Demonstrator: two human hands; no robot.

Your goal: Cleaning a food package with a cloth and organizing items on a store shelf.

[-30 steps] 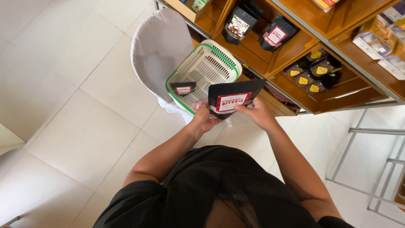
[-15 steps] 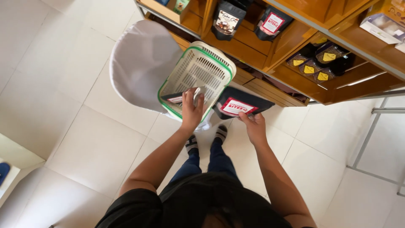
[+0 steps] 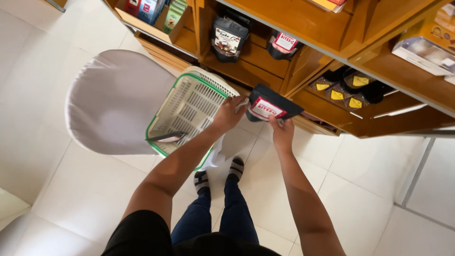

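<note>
Black with a red-and-white label, the pouch (image 3: 271,105) sits between your two hands, held in the air just in front of the wooden shelves (image 3: 332,28). Your right hand (image 3: 282,133) is closed on the pouch's lower edge from below, fingers pinching it. Your left hand (image 3: 229,114) touches the pouch's left corner; its fingers are curled, but whether they grip the pouch or the basket rim cannot be told.

The basket (image 3: 189,111), cream plastic with a green rim, lies just left of the pouch, tilted towards you on a white-covered chair (image 3: 113,102). Its upper right rim touches or nearly touches your left hand. A second dark pouch (image 3: 166,138) lies inside, near the basket's lower left edge; the rest of its floor shows bare mesh.

Directly behind the held pouch is a shelf edge, close to its top. More dark bags stand on the shelves above and to the right. Below your arms is pale tiled floor (image 3: 360,189), with your feet (image 3: 218,174) in dark socks.
</note>
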